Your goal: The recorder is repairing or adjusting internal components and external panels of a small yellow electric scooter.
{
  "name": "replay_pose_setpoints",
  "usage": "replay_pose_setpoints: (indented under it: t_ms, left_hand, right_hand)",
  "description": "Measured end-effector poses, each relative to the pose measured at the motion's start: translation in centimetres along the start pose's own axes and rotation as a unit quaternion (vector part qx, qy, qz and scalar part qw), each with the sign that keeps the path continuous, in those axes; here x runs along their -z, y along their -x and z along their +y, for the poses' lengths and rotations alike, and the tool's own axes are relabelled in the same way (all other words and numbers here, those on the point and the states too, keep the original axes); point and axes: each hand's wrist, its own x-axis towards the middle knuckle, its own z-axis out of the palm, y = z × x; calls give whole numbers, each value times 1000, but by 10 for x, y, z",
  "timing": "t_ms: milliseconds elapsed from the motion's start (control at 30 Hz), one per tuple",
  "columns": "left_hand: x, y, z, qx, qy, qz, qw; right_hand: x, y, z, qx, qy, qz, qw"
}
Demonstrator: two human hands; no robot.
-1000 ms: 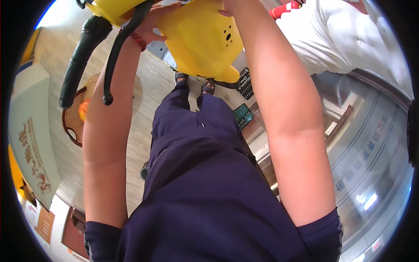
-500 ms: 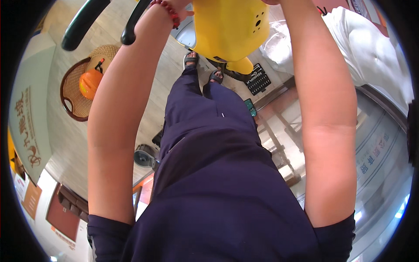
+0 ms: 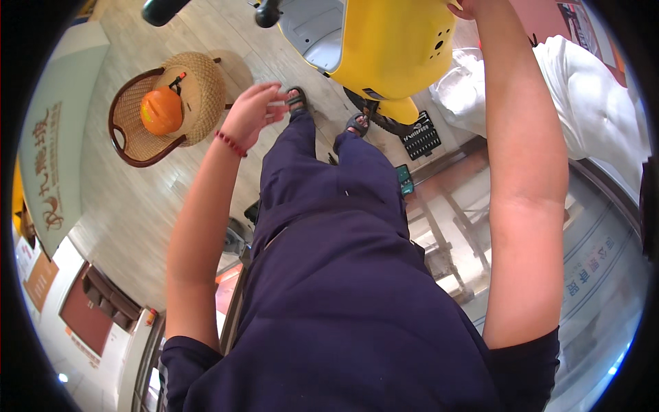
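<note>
A yellow scooter [image 3: 391,51] with a smooth shell, several small holes in its side and a grey inner panel [image 3: 309,34] stands in front of me. Its black wheel [image 3: 374,113] shows below the shell. My left hand [image 3: 255,113], a red bead bracelet at the wrist, hangs in the air left of the scooter. Its fingers are apart and hold nothing. At the top edge, my right hand [image 3: 468,8] is by the scooter's right side, its fingertips at the shell. The frame cuts off most of that hand, so its grip is hidden.
Two black handle ends [image 3: 268,14] jut in at upper left. An orange helmet [image 3: 162,111] lies on a wicker chair [image 3: 199,89]. An open black tool case [image 3: 420,137] lies on the floor beside a white covering [image 3: 570,89]. A glass-topped case [image 3: 453,220] stands at my right.
My left hand has come away from the scooter, down and toward me, into full view. The view has shifted, showing more of the scooter; my right hand stays beside it.
</note>
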Motion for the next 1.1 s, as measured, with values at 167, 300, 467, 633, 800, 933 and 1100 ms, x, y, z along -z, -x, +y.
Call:
replay_pose_setpoints:
  t_ms: [167,300,467,633,800,933,1100]
  left_hand:
    - [59,20,-8,27,57,-6,998]
    - [113,20,8,34,65,-15,997]
    - [204,22,24,42,-13,12,999]
    - [331,27,-36,134,-109,108,979]
    - [391,60,-76,262,-125,178,940]
    - [422,79,-82,211,-66,238,946]
    - [486,88,-90,144,-13,282,949]
  right_hand:
    - [5,17,11,-23,-63,43,997]
    - [22,0,58,76,-145,62,985]
    - [51,64,202,89,-319,126,935]
    - [39,143,376,-112,-327,241,907]
    - [-12,212,479,-287,-204,301,886]
    - [-35,229,522,-332,-51,284,898]
    - [-52,220,522,-289,29,142,946]
